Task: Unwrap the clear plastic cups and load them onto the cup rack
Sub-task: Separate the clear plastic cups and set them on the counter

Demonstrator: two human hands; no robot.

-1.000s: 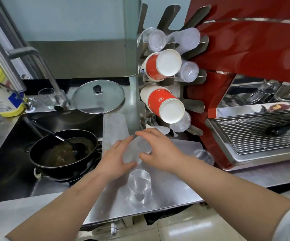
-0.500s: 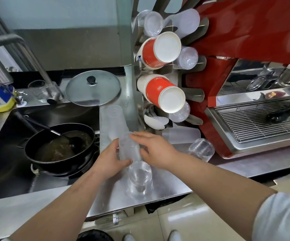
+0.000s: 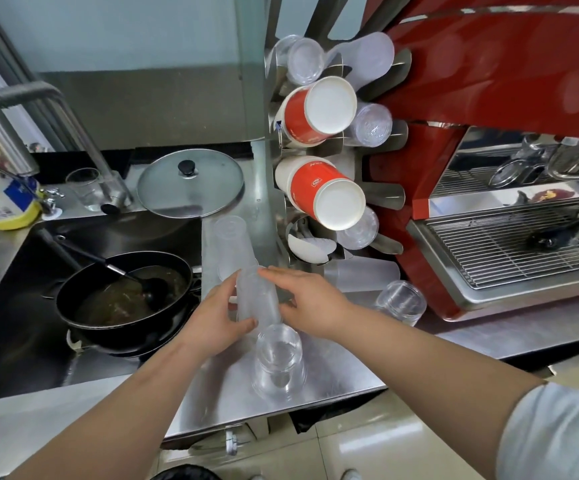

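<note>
Both arms reach forward over the steel desk (image 3: 333, 386). The left hand (image 3: 218, 317) and right hand (image 3: 312, 306) grip a frosted cup stack (image 3: 257, 299) between them, upright, near the cup rack (image 3: 336, 140).

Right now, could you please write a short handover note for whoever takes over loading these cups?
Left hand and right hand both grip the upright frosted plastic cup stack on the steel counter.
Another frosted stack stands just behind; clear plastic cup stacks sit in front and to the right.
Done: the metal cup rack already holds red paper cups and some clear cups.
Left: load the counter stacks.
</note>
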